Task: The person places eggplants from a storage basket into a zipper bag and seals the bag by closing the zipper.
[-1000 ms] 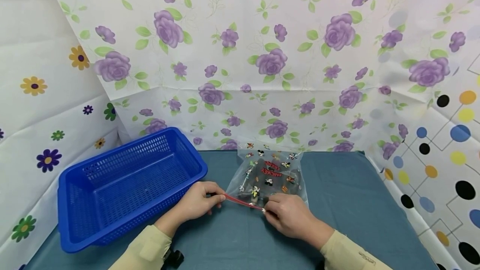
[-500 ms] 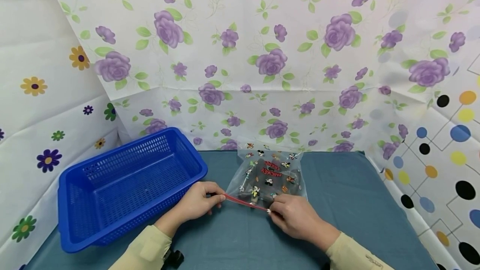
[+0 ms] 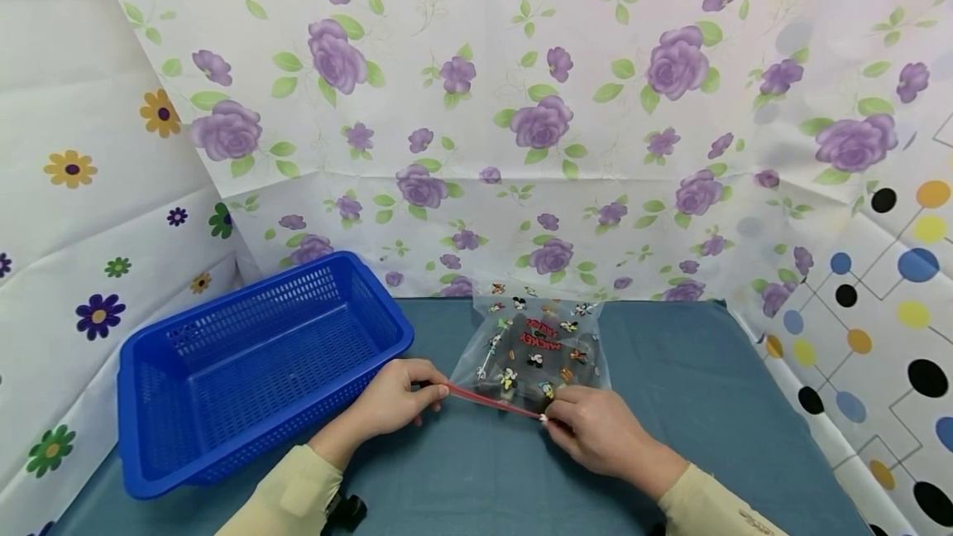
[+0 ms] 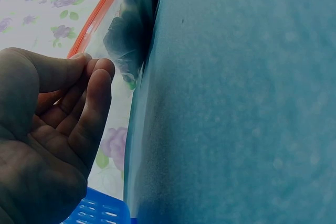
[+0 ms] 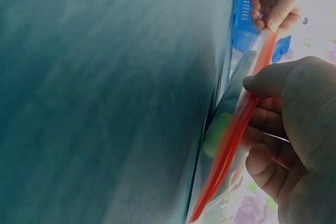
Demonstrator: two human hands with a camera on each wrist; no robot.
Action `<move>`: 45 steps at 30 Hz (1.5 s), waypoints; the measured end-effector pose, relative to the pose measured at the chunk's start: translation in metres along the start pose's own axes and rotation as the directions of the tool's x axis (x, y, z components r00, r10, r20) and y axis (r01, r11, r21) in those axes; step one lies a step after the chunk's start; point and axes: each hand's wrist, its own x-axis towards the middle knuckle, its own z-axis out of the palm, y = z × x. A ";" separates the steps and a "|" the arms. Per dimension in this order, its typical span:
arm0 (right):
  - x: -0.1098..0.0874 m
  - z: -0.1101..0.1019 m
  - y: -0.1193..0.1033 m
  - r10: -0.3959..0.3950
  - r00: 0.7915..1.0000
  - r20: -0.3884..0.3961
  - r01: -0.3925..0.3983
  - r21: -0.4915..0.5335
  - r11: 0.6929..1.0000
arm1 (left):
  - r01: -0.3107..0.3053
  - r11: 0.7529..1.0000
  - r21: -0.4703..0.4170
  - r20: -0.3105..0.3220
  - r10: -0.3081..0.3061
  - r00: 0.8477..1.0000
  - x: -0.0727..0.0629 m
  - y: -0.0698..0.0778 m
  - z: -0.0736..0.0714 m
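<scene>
A clear zip bag (image 3: 534, 358) with cartoon figures and red lettering lies on the table, its red zip strip (image 3: 487, 399) toward me. My left hand (image 3: 395, 397) pinches the strip's left end between thumb and fingers. My right hand (image 3: 609, 435) pinches the same strip farther right, where a small white bit shows at the fingertips. In the right wrist view, the thumb presses the red strip (image 5: 227, 148) against the fingers behind it. Something dark (image 4: 126, 35) shows inside the bag in the left wrist view, and a green piece (image 5: 216, 135) in the right one; their kinds are unclear.
A blue perforated plastic basket (image 3: 271, 362) stands at the left, close to my left hand. Teal cloth (image 3: 692, 387) covers the table. Floral sheeting (image 3: 476, 106) hangs behind, with patterned sheets at both sides. A small black object (image 3: 347, 511) shows by the left sleeve.
My right hand has slid a little to the right along the red zip strip. My left hand keeps its pinch on the left end, and the bag stays in place.
</scene>
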 end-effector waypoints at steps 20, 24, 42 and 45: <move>-0.011 -0.005 0.007 -0.002 1.000 0.011 0.002 -0.016 1.000 | 0.001 1.000 0.002 -0.004 -0.001 1.000 0.000 0.000 0.001; -0.013 -0.008 0.009 -0.001 1.000 0.019 0.001 -0.009 1.000 | 0.007 1.000 0.003 -0.003 -0.007 1.000 0.000 0.000 0.001; -0.033 -0.016 0.021 0.034 0.999 0.018 -0.034 0.007 0.999 | 0.002 1.000 -0.011 -0.012 -0.002 1.000 -0.001 0.002 0.001; -0.036 -0.017 0.024 0.021 1.000 0.008 -0.021 0.003 1.000 | -0.001 1.000 -0.016 -0.014 0.001 1.000 -0.001 0.001 0.001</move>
